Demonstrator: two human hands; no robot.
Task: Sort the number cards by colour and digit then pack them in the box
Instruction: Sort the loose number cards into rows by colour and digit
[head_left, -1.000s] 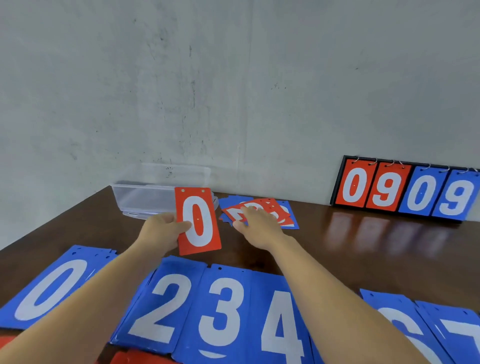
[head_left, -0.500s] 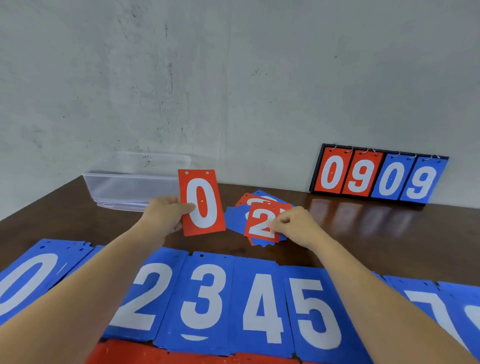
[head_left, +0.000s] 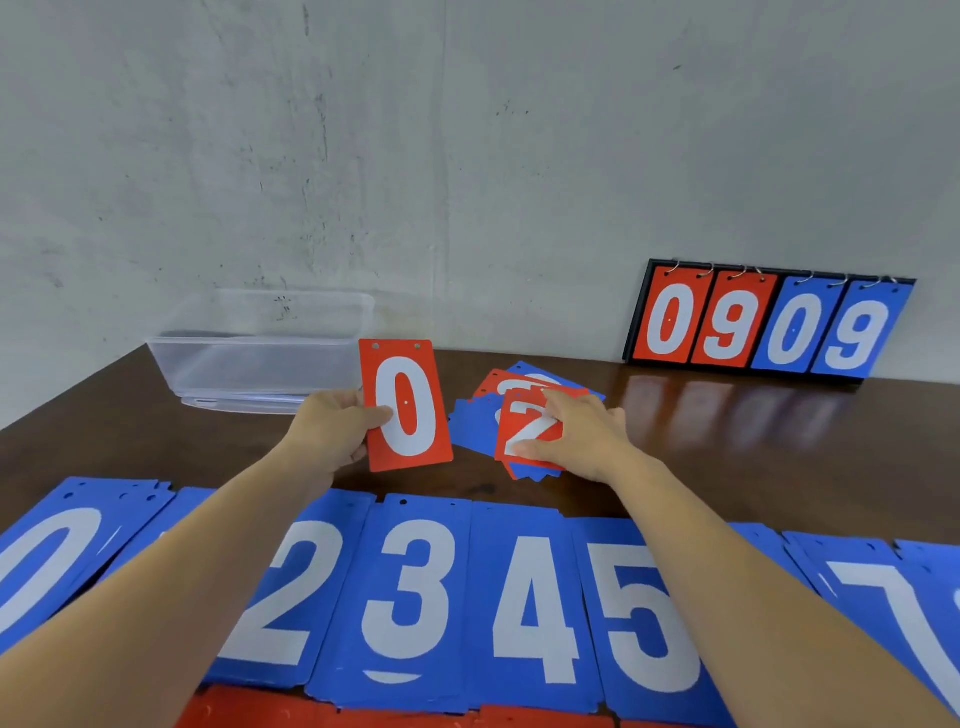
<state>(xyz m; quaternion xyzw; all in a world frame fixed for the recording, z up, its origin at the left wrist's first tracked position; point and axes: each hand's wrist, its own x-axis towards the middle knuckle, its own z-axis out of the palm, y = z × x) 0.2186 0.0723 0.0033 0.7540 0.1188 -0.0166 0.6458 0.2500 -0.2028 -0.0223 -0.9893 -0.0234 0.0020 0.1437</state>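
Observation:
My left hand (head_left: 332, 431) holds a red 0 card (head_left: 406, 405) upright above the dark wooden table. My right hand (head_left: 584, 436) grips a red 2 card (head_left: 527, 428), lifted off a loose pile of mixed red and blue cards (head_left: 475, 423) in the middle of the table. Blue cards lie in a row along the near edge: 0 (head_left: 47, 561), 2 (head_left: 291, 592), 3 (head_left: 410, 597), 4 (head_left: 535, 608), 5 (head_left: 644, 618) and 7 (head_left: 898, 608). A clear plastic box (head_left: 260, 353) stands empty at the back left.
A black flip scoreboard (head_left: 769, 325) reading 0 9 0 9 leans on the grey wall at the back right. Red cards (head_left: 332, 712) peek out under the blue row at the bottom edge. Bare table (head_left: 753, 441) lies between the pile and the scoreboard.
My right hand has picked the red 2 card out of the pile and drawn it nearer. The red 0 card stays in my left hand. The camera has tilted slightly.

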